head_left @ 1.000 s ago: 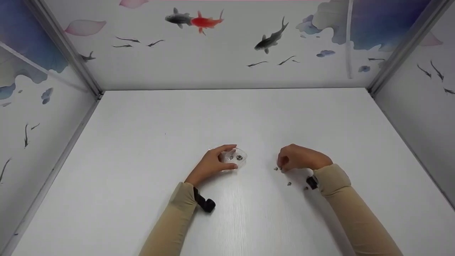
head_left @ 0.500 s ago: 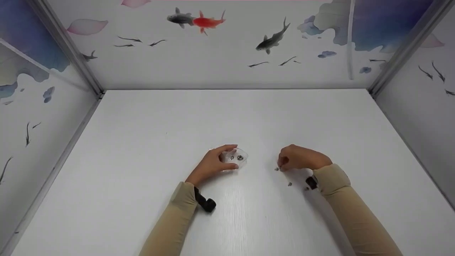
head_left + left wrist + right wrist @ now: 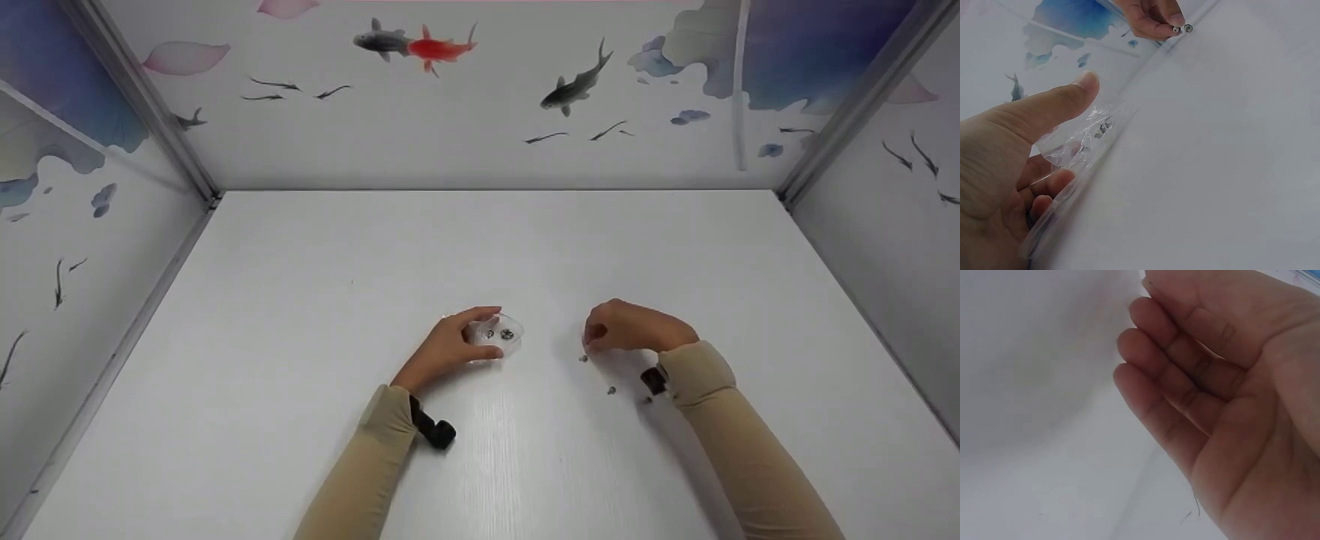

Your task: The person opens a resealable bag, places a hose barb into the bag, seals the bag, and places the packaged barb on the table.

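Note:
My left hand (image 3: 446,345) grips a clear plastic container (image 3: 514,346), its thumb and fingers on opposite sides. Small metal pieces (image 3: 507,334) that look like nuts lie inside it. To the right, my right hand (image 3: 636,328) is just above the table with its fingertips together. The left wrist view shows it pinching a small metal nut (image 3: 1176,29) between thumb and finger. Close by its fingertips is another nut (image 3: 1188,28). In the right wrist view, the right hand's fingers (image 3: 1151,365) are bent and the pinched nut is hidden.
Two more small metal pieces lie on the white table (image 3: 360,465), one (image 3: 611,390) below the right hand and one (image 3: 648,400) near its wrist camera (image 3: 654,381). Printed white panels (image 3: 480,150) enclose the table at the back and sides.
My right hand has picked one small nut off the table and lifted slightly away from the one beside it. The left hand keeps its hold on the container.

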### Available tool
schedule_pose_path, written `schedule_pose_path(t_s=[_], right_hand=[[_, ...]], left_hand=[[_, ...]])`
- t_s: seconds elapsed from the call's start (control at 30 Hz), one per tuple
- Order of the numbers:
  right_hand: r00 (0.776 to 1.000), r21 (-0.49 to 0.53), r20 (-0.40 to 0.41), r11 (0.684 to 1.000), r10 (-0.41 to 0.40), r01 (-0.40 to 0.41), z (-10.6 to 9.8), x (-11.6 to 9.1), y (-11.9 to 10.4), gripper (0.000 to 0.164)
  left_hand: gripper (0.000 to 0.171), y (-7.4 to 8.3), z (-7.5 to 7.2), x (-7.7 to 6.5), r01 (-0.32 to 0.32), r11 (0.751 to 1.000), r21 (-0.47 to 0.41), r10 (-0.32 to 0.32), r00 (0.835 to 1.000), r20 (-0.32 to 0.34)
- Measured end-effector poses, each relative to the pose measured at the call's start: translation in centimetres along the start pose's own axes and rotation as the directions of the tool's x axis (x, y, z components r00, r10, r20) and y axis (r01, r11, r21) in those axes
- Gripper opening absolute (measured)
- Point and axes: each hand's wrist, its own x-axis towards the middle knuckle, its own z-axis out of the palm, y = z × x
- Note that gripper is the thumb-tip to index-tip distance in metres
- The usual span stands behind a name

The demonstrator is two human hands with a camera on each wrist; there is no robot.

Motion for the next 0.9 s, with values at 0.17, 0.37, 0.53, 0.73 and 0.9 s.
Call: schedule_pose_path(t_s=[0.17, 0.37, 0.53, 0.73, 0.9], right_hand=[[1.0, 0.015, -0.007, 1.0, -0.007, 0.007, -0.4, 0.4, -0.6, 0.009], [0.999, 0.016, -0.033, 1.0, -0.017, 0.018, -0.6, 1.1, -1.7, 0.01], [0.996, -0.013, -0.062, 0.998, -0.065, 0.064, -0.5, 2.1, -2.7, 0.012], [0.982, -0.018, -0.115, 0.989, -0.151, 0.15, -0.6, 3.0, -3.8, 0.01], [0.964, -0.008, -0.154, 0.976, -0.215, 0.216, -0.5, 3.7, -4.9, 0.009]], left_hand=[[0.07, -0.1, 0.1, 0.1, -0.002, 1.0, 0.004, 0.002, 1.0, 0.001], [0.069, -0.2, 0.1, 0.2, -0.007, 1.0, 0.01, 0.007, 1.0, 0.003], [0.068, -0.2, 0.1, 0.1, -0.002, 1.0, 0.009, 0.002, 1.0, 0.003], [0.068, -0.2, 0.1, 0.1, -0.002, 1.0, 0.002, 0.002, 1.0, 0.001], [0.068, -0.1, 0.1, 0.1, -0.009, 1.0, 0.002, 0.009, 1.0, 0.001]])
